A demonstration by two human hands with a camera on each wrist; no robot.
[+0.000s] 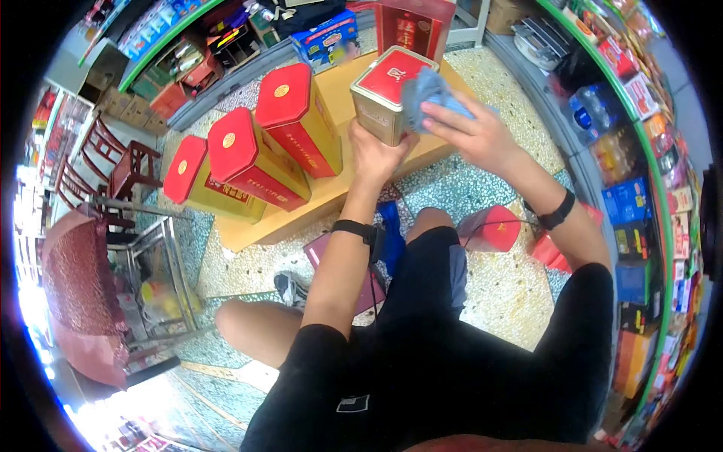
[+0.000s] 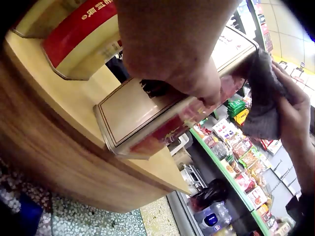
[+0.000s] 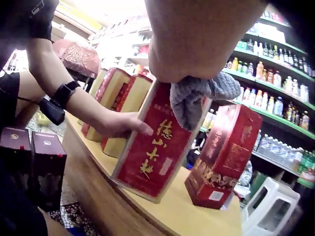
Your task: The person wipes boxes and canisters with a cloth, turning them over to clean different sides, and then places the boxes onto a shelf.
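Observation:
My left hand (image 1: 376, 154) grips a tall gift box (image 1: 392, 71) with a red top and pale gold sides. In the right wrist view, its red front (image 3: 155, 152) carries gold characters, and my left thumb lies on that face. The box leans, its lower edge at the tabletop. My right hand (image 1: 474, 135) holds a bunched blue-grey cloth (image 1: 423, 98) against the box's upper edge. In the left wrist view, the cloth (image 2: 263, 98) hangs from the right fingers beside the box's top end. The forearm hides part of the box there.
Three red-topped gold boxes (image 1: 297, 113) stand in a row on the wooden table (image 1: 335, 83), left of my left hand. A dark red box (image 3: 221, 157) stands at its other end. Stocked shelves (image 1: 655, 226) line the right. Purple boxes (image 3: 48, 157) sit low beside the table.

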